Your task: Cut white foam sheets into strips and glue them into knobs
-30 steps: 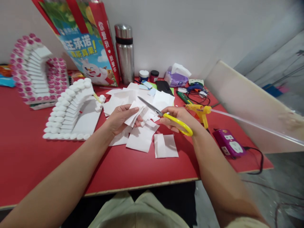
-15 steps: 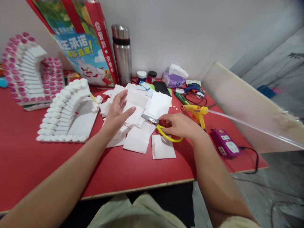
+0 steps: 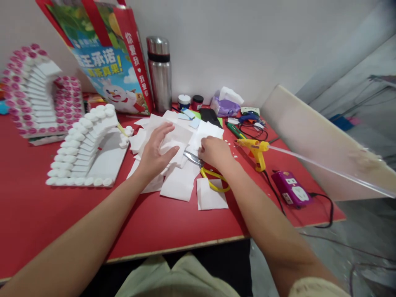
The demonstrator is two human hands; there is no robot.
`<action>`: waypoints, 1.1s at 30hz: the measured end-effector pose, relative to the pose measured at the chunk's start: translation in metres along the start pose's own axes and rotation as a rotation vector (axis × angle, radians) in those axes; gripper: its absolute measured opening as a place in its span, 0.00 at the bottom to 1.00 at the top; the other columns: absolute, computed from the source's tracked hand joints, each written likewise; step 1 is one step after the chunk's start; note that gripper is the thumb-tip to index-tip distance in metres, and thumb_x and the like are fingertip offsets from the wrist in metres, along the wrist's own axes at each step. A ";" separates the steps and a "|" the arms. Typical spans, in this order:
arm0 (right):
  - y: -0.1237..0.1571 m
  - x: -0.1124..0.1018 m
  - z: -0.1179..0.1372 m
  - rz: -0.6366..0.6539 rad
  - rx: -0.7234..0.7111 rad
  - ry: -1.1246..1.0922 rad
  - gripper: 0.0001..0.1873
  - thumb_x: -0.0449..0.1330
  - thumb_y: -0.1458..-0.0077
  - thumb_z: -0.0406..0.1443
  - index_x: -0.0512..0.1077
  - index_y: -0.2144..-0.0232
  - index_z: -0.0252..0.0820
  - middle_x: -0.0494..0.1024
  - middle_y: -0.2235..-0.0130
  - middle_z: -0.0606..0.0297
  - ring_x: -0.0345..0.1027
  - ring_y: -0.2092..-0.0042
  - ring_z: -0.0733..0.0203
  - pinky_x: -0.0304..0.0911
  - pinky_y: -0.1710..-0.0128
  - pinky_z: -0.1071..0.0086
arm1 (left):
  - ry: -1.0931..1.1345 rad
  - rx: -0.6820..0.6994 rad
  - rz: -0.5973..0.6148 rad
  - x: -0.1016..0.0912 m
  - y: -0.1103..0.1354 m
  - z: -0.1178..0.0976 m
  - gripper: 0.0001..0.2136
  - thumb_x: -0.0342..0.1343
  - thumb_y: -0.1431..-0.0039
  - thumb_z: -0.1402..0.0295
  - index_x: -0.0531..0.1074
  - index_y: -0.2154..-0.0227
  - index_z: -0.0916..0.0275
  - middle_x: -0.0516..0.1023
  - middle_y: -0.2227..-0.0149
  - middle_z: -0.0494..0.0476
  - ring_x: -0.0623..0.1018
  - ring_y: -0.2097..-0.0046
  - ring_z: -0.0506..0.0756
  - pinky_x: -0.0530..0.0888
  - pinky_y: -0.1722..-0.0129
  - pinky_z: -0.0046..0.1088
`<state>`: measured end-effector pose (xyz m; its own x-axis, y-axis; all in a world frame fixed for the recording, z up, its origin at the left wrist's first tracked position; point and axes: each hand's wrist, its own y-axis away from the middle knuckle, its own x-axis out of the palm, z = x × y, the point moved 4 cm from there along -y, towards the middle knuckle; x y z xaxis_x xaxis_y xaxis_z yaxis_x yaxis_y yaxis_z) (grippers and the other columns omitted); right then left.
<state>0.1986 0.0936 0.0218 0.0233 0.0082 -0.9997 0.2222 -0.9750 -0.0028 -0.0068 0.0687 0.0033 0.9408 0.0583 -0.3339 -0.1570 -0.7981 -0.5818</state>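
My left hand (image 3: 156,152) is open over a loose pile of white paper pieces (image 3: 177,185), its thumb apart from the fingers. My right hand (image 3: 215,152) is closed, knuckles up, at a square white sheet (image 3: 204,130) on the pile's right side. Its fingertips are hidden, so what they pinch, if anything, cannot be made out. Just below it, scissors with yellow handles (image 3: 221,189) lie across the pile, their blades pointing left. The handles overlap a separate folded white paper square (image 3: 210,200).
At left stand a white stair-like model (image 3: 105,165) and a pink-flowered one (image 3: 24,103). Behind are a printed bag (image 3: 114,62), a steel flask (image 3: 160,78) and a tissue pack (image 3: 227,106). Rightward are a yellow glue gun (image 3: 255,146), its long clear stick, and a purple power box (image 3: 292,189).
My right hand has let go of the scissors' handles and moved up and left onto the paper. The scissors now lie on the pile. My left hand has barely moved.
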 end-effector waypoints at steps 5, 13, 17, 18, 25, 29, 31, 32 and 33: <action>0.003 0.006 -0.023 -0.041 0.047 -0.222 0.10 0.59 0.40 0.34 0.81 0.66 0.40 0.84 0.60 0.55 0.76 0.58 0.51 0.62 0.62 0.65 | 0.005 -0.020 -0.001 0.000 0.000 -0.002 0.21 0.62 0.38 0.67 0.72 0.42 0.56 0.70 0.34 0.65 0.68 0.31 0.63 0.68 0.34 0.50; 0.005 0.009 -0.030 -0.061 0.040 -0.338 0.11 0.66 0.44 0.43 0.78 0.68 0.40 0.82 0.62 0.58 0.72 0.63 0.56 0.58 0.66 0.67 | 0.018 -0.011 0.022 0.004 0.001 -0.008 0.18 0.61 0.38 0.69 0.74 0.45 0.58 0.72 0.37 0.66 0.72 0.35 0.62 0.72 0.37 0.48; 0.005 0.011 -0.015 -0.077 -0.056 -0.215 0.07 0.64 0.44 0.39 0.77 0.66 0.41 0.81 0.59 0.58 0.71 0.63 0.57 0.55 0.67 0.67 | 0.005 0.011 0.034 0.005 0.001 -0.008 0.18 0.61 0.38 0.70 0.74 0.45 0.58 0.73 0.38 0.65 0.73 0.36 0.62 0.74 0.39 0.48; 0.005 0.011 -0.014 -0.085 -0.072 -0.200 0.05 0.62 0.43 0.36 0.77 0.66 0.41 0.81 0.59 0.58 0.71 0.62 0.57 0.54 0.67 0.67 | 0.000 0.015 0.034 0.004 0.001 -0.008 0.18 0.61 0.38 0.69 0.74 0.45 0.57 0.73 0.38 0.65 0.74 0.36 0.62 0.75 0.40 0.48; 0.000 0.014 -0.026 -0.110 -0.080 -0.351 0.06 0.60 0.43 0.31 0.78 0.70 0.39 0.82 0.63 0.60 0.72 0.63 0.60 0.60 0.61 0.69 | 0.016 -0.002 0.029 0.004 0.002 -0.008 0.17 0.60 0.37 0.68 0.74 0.45 0.58 0.73 0.39 0.65 0.74 0.37 0.61 0.76 0.41 0.47; 0.001 0.014 -0.027 -0.107 -0.063 -0.422 0.04 0.62 0.44 0.33 0.76 0.70 0.40 0.81 0.65 0.62 0.71 0.64 0.61 0.59 0.63 0.70 | 0.006 -0.004 0.032 0.004 0.002 -0.010 0.17 0.60 0.37 0.67 0.74 0.45 0.58 0.73 0.39 0.65 0.75 0.38 0.61 0.77 0.42 0.47; 0.003 0.013 -0.022 -0.109 -0.054 -0.377 0.07 0.65 0.44 0.39 0.76 0.68 0.40 0.80 0.64 0.62 0.69 0.65 0.60 0.57 0.65 0.69 | 0.003 -0.009 0.033 0.004 0.001 -0.010 0.17 0.60 0.37 0.66 0.74 0.45 0.57 0.73 0.39 0.65 0.75 0.38 0.61 0.77 0.42 0.47; 0.003 0.013 -0.019 -0.108 -0.055 -0.344 0.08 0.65 0.44 0.40 0.76 0.67 0.41 0.79 0.63 0.62 0.69 0.65 0.60 0.56 0.66 0.69 | 0.004 -0.013 0.034 0.004 0.001 -0.010 0.17 0.60 0.37 0.66 0.74 0.46 0.57 0.73 0.40 0.65 0.75 0.38 0.61 0.77 0.42 0.47; 0.004 0.012 -0.016 -0.106 -0.063 -0.311 0.08 0.65 0.44 0.40 0.76 0.67 0.41 0.79 0.62 0.61 0.68 0.65 0.60 0.55 0.67 0.69 | 0.008 -0.017 0.035 0.005 0.002 -0.010 0.17 0.60 0.37 0.66 0.74 0.46 0.57 0.73 0.40 0.65 0.75 0.38 0.61 0.77 0.42 0.47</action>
<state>0.2153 0.0932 0.0099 -0.3000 0.0307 -0.9534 0.2675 -0.9567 -0.1150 0.0005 0.0616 0.0084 0.9373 0.0254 -0.3477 -0.1847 -0.8096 -0.5571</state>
